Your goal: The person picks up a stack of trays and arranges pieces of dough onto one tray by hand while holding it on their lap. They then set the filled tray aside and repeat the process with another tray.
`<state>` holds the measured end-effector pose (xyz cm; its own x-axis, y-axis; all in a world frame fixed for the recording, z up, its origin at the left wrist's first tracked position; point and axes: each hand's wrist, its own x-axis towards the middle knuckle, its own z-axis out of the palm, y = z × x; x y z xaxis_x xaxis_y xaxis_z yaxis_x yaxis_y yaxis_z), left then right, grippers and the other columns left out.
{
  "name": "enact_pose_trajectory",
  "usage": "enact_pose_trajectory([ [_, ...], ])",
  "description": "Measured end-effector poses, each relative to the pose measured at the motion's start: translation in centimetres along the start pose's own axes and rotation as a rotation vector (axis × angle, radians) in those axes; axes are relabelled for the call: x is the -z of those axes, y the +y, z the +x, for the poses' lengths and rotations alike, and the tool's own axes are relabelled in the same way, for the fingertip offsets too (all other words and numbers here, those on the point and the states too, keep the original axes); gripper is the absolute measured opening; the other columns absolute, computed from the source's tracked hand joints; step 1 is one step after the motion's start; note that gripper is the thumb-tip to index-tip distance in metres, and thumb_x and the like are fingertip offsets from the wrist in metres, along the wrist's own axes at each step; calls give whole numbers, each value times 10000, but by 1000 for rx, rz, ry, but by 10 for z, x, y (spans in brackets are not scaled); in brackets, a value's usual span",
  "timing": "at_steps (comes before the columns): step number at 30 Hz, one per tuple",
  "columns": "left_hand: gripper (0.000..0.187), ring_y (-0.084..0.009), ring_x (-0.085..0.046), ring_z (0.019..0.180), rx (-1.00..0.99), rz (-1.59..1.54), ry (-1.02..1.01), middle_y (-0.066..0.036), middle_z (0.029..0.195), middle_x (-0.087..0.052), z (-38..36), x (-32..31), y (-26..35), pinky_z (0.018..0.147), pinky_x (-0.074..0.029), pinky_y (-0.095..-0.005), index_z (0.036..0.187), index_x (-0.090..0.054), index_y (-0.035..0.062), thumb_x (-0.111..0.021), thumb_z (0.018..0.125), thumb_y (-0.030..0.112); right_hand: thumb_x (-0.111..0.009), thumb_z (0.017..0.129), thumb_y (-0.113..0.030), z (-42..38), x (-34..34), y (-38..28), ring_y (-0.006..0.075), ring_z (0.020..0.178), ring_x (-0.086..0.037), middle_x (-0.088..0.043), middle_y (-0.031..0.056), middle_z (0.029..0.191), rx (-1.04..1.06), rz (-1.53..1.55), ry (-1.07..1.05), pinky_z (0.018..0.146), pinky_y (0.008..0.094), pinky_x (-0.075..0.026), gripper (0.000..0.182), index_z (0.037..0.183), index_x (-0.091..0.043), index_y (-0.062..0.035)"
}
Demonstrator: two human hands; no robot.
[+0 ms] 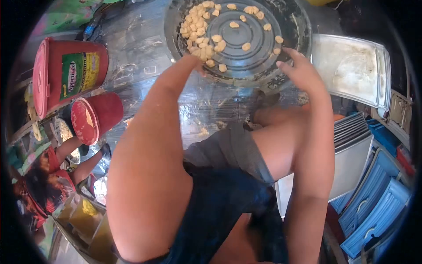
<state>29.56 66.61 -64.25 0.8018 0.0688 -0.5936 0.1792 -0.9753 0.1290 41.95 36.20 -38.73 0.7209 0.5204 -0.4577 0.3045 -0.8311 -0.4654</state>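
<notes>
A wide black basin (290,26) with ringed grooves in its bottom stands at the top of the view. Small tan dough-like lumps (193,24) are heaped along its left side, and several more lie scattered over the bottom. My left hand (196,63) reaches over the near left rim beside the heap; its fingers are mostly hidden. At the near right rim is my right hand (300,70), thumb and forefinger apart, close to one lump (277,51). Nothing shows between those fingers.
Left of the basin are a large red lidded bucket (94,66) and a smaller red bucket (110,112). Metal trays (343,66) lie to the right, above stacked trays (351,132) and blue plastic pieces (378,211). Another person (57,176) is at lower left.
</notes>
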Motion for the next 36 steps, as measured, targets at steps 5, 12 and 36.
enact_pose_trajectory([
  [5, 957, -311, -304, 1325, -65, 110, -468, -130, 1377, -421, 2, -18, -17, 1057, -103, -606, 1371, -398, 200, -590, 600, 734, -562, 817, -403, 2, -1, -10, 376, 1164, -478, -488, 264, 1251, 46, -57, -65, 977, 397, -378, 618, 1285, -452, -15],
  [12, 272, -317, -628, 939, -192, 189, -218, -160, 958, -659, -6, -55, 12, 793, -485, -486, 956, -676, 100, -575, 760, 259, -558, 819, -399, 4, -1, -5, 366, 1165, -480, -498, 256, 1242, 46, 29, -58, 973, 399, -379, 616, 1270, -455, 7],
  [36, 1236, -436, -8, 1370, 269, 274, -263, -123, 1513, 106, 52, 26, 31, 1093, -165, -511, 1448, 9, 340, -824, 547, 487, -573, 834, -345, -11, 0, -12, 346, 1110, -516, -546, 234, 1180, 44, -33, -98, 950, 396, -398, 538, 1259, -471, -32],
])
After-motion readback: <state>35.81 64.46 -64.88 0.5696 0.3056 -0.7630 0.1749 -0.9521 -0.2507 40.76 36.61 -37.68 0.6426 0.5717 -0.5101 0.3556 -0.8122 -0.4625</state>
